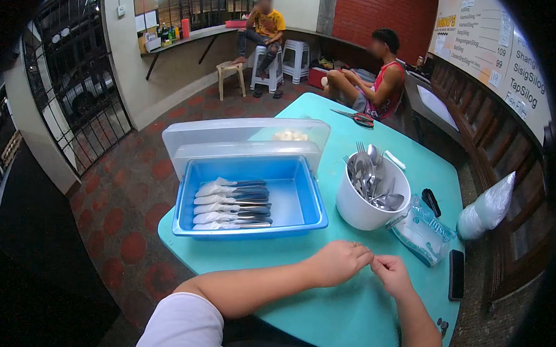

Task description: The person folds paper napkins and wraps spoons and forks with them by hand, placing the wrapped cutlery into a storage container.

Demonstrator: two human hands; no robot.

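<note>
My left hand and my right hand meet at the fingertips over the near side of the turquoise table. Both are closed in a pinch; whatever lies between the fingers is hidden or too small to name. Just beyond them stands a white bucket full of loose spoons and forks. To its left, a blue plastic bin with a raised clear lid holds several cutlery sets, their ends wrapped in white tissue. Right of the bucket lies a teal-and-white tissue pack.
Scissors lie at the table's far end. A phone, a dark strap-like item and a plastic-wrapped roll are along the right side. Two people sit beyond the table, near stools.
</note>
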